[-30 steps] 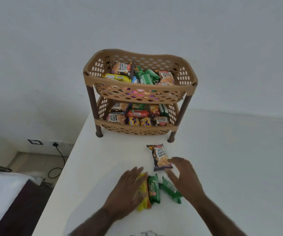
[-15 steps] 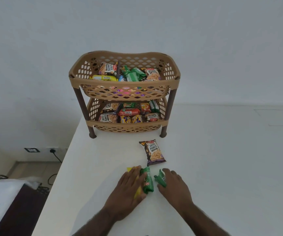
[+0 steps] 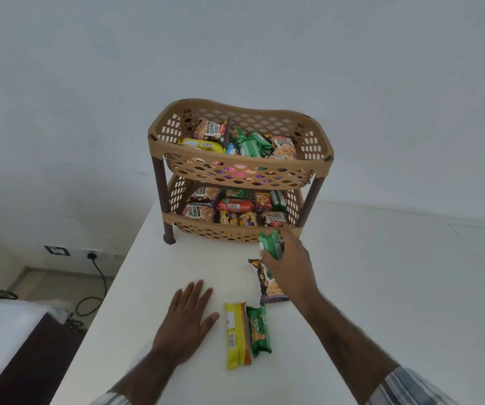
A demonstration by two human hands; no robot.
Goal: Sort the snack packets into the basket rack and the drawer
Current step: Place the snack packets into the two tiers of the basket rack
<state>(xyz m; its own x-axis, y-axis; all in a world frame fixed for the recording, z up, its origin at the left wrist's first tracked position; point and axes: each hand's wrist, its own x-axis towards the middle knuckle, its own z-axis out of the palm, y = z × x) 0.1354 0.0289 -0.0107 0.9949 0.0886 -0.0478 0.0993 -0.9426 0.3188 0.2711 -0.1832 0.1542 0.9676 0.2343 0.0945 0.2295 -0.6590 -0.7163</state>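
White table (image 3: 381,287) w/ basket rack (image 3: 244,168) at far end, peanut pkt (image 3: 270,293), yellow pkt (image 3: 234,334) & green pkt (image 3: 258,330) nearer

A plain white wall (image 3: 235,45) fills the back of the room under soft, even light. Against it stands a white table (image 3: 410,302) with a smooth, matte top. Low on the wall to the left are a dark switch plate (image 3: 57,250) and, beside it, a socket holding a black plug (image 3: 91,255). A black cable (image 3: 105,283) curls from the plug down towards the pale tiled floor (image 3: 51,283). In the bottom left corner, a dark piece of furniture (image 3: 31,369) carries a white cloth (image 3: 4,325) printed in red and green.
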